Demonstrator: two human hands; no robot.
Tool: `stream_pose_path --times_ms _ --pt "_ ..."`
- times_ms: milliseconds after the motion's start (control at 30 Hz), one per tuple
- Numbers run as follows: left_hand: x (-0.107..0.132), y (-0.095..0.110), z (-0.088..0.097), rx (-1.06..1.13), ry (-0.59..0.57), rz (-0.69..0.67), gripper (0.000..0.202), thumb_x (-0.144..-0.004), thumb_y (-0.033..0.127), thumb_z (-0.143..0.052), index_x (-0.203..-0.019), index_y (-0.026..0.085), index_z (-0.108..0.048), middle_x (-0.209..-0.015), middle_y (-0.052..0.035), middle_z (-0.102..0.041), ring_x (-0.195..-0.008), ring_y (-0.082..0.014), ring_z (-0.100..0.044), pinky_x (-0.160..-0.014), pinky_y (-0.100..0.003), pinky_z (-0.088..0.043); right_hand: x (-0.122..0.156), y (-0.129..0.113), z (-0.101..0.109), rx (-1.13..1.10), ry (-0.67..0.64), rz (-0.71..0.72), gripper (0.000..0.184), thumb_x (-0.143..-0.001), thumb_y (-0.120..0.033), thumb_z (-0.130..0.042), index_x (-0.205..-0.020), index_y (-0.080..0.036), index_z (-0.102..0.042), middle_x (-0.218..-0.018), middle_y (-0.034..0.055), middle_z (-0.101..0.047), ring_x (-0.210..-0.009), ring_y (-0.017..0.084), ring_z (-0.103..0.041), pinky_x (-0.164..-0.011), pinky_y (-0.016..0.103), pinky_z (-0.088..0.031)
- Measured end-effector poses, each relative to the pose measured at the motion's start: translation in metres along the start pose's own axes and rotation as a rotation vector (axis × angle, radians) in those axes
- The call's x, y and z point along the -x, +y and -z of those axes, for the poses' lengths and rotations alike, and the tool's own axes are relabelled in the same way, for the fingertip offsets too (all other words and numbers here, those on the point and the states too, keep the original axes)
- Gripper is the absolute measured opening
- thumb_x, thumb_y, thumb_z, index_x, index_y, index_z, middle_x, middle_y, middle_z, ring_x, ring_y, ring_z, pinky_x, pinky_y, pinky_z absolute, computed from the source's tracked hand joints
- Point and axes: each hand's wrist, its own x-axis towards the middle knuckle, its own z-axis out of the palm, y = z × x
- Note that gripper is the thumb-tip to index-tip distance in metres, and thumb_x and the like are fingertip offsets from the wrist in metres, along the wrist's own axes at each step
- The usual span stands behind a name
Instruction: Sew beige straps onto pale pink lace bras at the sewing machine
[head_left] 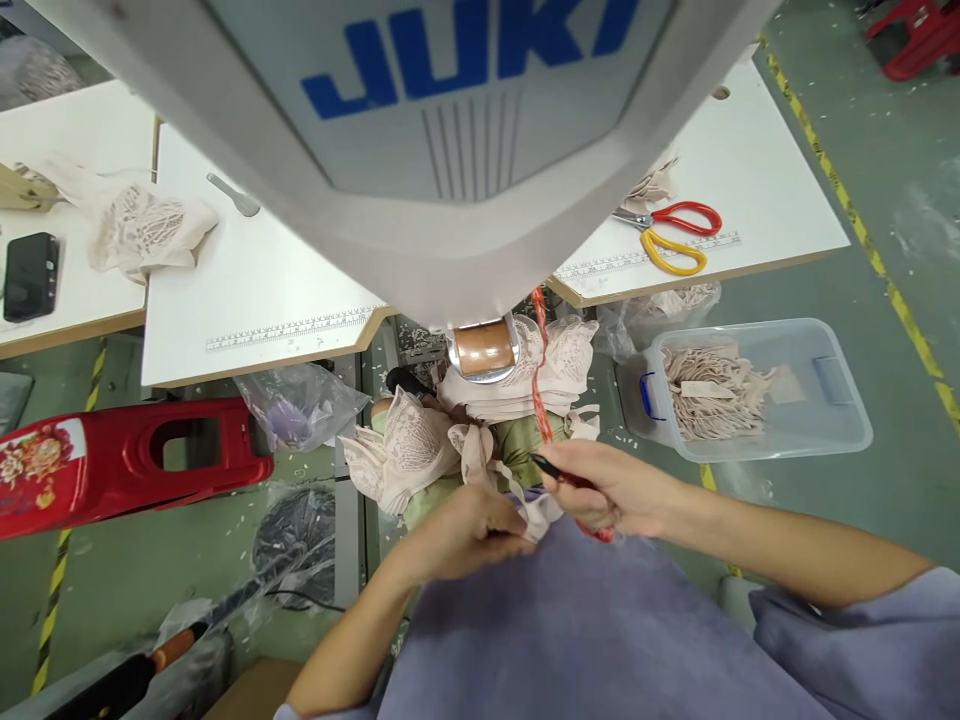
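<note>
My left hand (466, 535) is closed, its thumb and fingers pinching a beige strip of a bra (541, 514) over my lap. In my right hand (611, 488), just beside it, is a pair of dark thread snips (559, 470), blades pointing left toward the fabric. A red cord (538, 385) runs from the sewing machine down to the right hand, and more red shows under the fingers. Beige lace bras (420, 445) lie across my knees. A further stack of lace bras (555, 365) sits beneath the machine head.
The white JUKI sewing machine (465, 230) looms overhead. Red-and-yellow scissors (679, 235) lie on the white table (780, 170). A clear plastic bin (817, 430) with beige pieces stands at right. On the left are a red stool (120, 460) and a plastic bag (300, 405).
</note>
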Motion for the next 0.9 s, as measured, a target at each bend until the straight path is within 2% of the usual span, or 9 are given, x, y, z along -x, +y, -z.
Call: stream_pose_path --times_ms 100,200,267,367,433,500,533,667,900 --pt "0.0 0.001 0.007 -0.01 0.13 0.059 0.042 -0.097 0.043 -0.051 -0.067 0.016 -0.062 -0.059 0.0004 -0.052 -0.056 -0.0117 -0.046 -0.056 -0.023 -0.033 0.004 -0.01 0.009 0.142 0.125 0.175 0.048 -0.085 -0.067 -0.052 -0.086 -0.019 -0.051 -0.053 -0.0093 -0.044 -0.039 0.004 -0.015 -0.036 0.02 -0.014" --pt "-0.003 0.006 0.015 -0.102 0.15 0.073 0.039 -0.097 0.038 -0.052 -0.066 0.017 -0.061 -0.059 0.0014 -0.052 -0.058 -0.0113 -0.046 -0.057 -0.023 -0.033 -0.006 -0.015 0.014 0.388 0.217 0.297 0.047 -0.078 -0.06 -0.065 -0.094 -0.018 -0.052 -0.076 -0.0033 -0.053 -0.051 0.006 -0.031 -0.044 0.02 -0.025" --pt "-0.006 0.01 0.019 -0.17 0.166 0.111 0.034 -0.095 0.032 -0.054 -0.064 0.017 -0.058 -0.059 0.0027 -0.05 -0.058 -0.0111 -0.046 -0.056 -0.023 -0.031 -0.017 -0.016 0.012 0.532 0.217 0.338 0.046 -0.072 -0.054 -0.074 -0.089 -0.017 -0.052 -0.079 -0.0025 -0.051 -0.063 0.008 -0.039 -0.052 0.021 -0.03" --pt "-0.01 0.014 0.018 -0.24 0.26 0.206 0.024 -0.09 0.028 -0.059 -0.068 0.019 -0.058 -0.062 0.0025 -0.054 -0.06 -0.0125 -0.048 -0.057 -0.023 -0.034 -0.031 -0.015 0.007 0.561 0.132 0.345 0.038 -0.076 -0.051 -0.07 -0.082 -0.017 -0.052 -0.072 -0.0039 -0.046 -0.065 0.01 -0.04 -0.055 0.022 -0.03" --pt "-0.011 0.015 0.014 -0.306 0.467 0.24 0.015 -0.086 0.029 -0.063 -0.076 0.02 -0.059 -0.072 -0.0005 -0.06 -0.069 -0.0158 -0.052 -0.064 -0.026 -0.039 -0.035 -0.013 0.004 0.511 0.162 0.364 0.035 -0.081 -0.05 -0.065 -0.082 -0.017 -0.052 -0.068 -0.0048 -0.045 -0.06 0.009 -0.039 -0.054 0.022 -0.028" --pt "-0.012 0.015 0.006 -0.336 0.728 0.282 0.018 -0.082 0.034 -0.067 -0.079 0.02 -0.056 -0.078 -0.0018 -0.06 -0.073 -0.0175 -0.052 -0.068 -0.028 -0.042 -0.038 -0.011 0.002 0.451 0.273 0.419 0.035 -0.083 -0.051 -0.062 -0.081 -0.018 -0.051 -0.062 -0.0066 -0.042 -0.054 0.008 -0.036 -0.051 0.023 -0.026" --pt "-0.012 0.014 0.002 -0.299 0.797 0.318 0.022 -0.081 0.038 -0.067 -0.078 0.02 -0.054 -0.075 -0.0006 -0.058 -0.071 -0.0167 -0.051 -0.065 -0.028 -0.041 -0.039 -0.009 0.001 0.418 0.318 0.445 0.035 -0.084 -0.052 -0.061 -0.08 -0.019 -0.049 -0.059 -0.0077 -0.04 -0.051 0.008 -0.034 -0.049 0.023 -0.025" --pt "-0.018 0.008 -0.011 0.027 0.716 0.451 0.034 -0.084 0.049 -0.061 -0.071 0.02 -0.05 -0.061 0.0053 -0.046 -0.056 -0.0112 -0.041 -0.053 -0.024 -0.032 -0.046 0.0 -0.001 0.273 0.279 0.45 0.042 -0.082 -0.058 -0.061 -0.073 -0.021 -0.043 -0.049 -0.0107 -0.034 -0.043 0.006 -0.027 -0.044 0.022 -0.022" --pt "-0.02 -0.006 -0.009 0.467 0.58 0.355 0.048 -0.083 0.065 -0.059 -0.077 0.017 -0.058 -0.068 0.0018 -0.057 -0.057 -0.0096 -0.04 -0.053 -0.023 -0.03 -0.049 0.008 0.001 0.112 0.209 0.433 0.043 -0.079 -0.056 -0.068 -0.073 -0.018 -0.047 -0.055 -0.009 -0.038 -0.044 0.004 -0.028 -0.042 0.019 -0.021"
